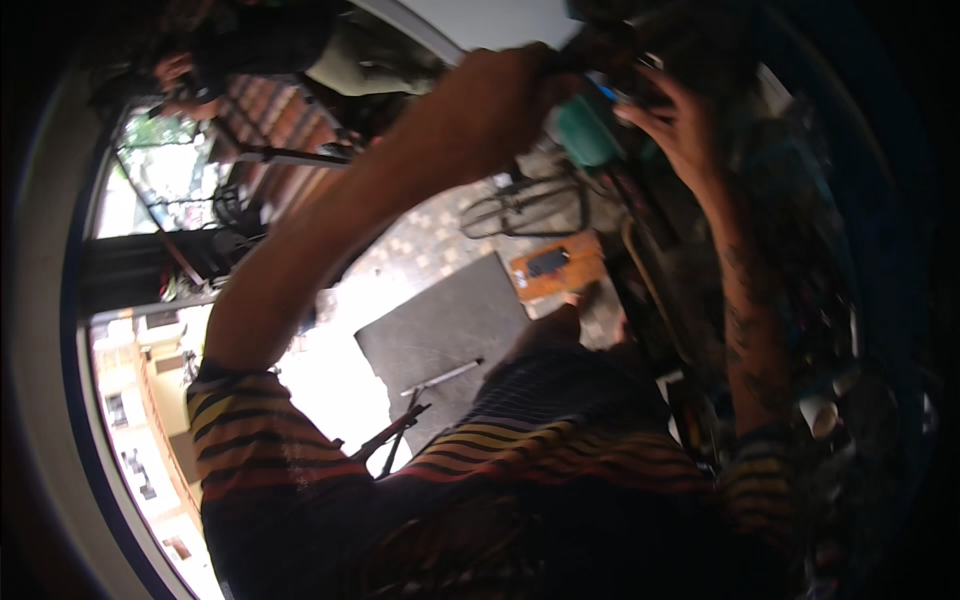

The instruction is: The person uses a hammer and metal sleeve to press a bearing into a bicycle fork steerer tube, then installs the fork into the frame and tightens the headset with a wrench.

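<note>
My left hand (505,100) is raised at the top middle, its fist closed round something dark whose shape is lost in shadow. To its right, my right hand (685,125) is also raised, with thumb and fingers bent round a dark part beside a small bright blue spot. What the fingertips hold is too dim to name. A teal-green rounded piece (585,132) hangs between the two hands, just below them. Behind the hands a pale panel (510,25) shows at the top edge.
Below lies a grey board (440,320) with a thin rod (445,376) on it. A dark phone-like slab (547,262) rests on an orange box (585,260). A black metal frame (525,208) stands on the tiled floor. Another person's hand (175,80) shows upper left.
</note>
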Action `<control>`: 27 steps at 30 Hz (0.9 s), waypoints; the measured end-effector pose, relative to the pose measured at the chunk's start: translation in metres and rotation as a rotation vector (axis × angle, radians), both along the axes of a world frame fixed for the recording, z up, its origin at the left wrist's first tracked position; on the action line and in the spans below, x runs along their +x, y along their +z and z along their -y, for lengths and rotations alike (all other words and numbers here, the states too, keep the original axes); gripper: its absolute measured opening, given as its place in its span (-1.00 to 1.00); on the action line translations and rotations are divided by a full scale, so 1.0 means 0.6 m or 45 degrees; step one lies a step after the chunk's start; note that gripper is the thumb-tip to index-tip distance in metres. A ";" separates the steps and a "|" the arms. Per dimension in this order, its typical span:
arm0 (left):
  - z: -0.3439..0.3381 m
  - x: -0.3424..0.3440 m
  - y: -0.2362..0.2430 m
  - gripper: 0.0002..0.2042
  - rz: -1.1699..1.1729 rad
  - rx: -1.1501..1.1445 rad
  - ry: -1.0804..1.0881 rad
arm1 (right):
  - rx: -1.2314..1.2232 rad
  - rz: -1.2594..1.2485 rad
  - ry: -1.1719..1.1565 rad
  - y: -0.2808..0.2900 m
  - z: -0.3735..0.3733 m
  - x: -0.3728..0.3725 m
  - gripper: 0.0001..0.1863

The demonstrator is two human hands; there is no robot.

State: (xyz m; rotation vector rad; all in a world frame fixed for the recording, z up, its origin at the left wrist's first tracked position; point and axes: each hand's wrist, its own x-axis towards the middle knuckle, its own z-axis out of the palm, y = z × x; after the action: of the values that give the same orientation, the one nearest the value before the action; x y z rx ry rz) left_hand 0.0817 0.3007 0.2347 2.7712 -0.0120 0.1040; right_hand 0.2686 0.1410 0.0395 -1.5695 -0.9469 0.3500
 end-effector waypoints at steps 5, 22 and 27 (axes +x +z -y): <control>0.010 0.011 0.058 -0.56 -0.180 0.039 0.193 | 0.175 0.180 0.194 0.021 0.004 0.016 -0.36; 0.077 0.030 0.077 -0.62 -0.380 -0.246 0.584 | -0.104 0.233 0.147 0.101 0.028 0.030 -0.59; 0.080 0.038 0.077 -0.62 -0.445 -0.173 0.688 | -0.165 0.135 0.188 0.075 0.025 0.023 -0.65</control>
State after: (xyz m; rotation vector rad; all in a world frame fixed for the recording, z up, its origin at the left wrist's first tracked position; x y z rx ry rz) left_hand 0.1042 0.2527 0.2807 2.5450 0.7994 -0.2331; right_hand 0.2824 0.1260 0.0847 -1.6527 -1.1451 0.4426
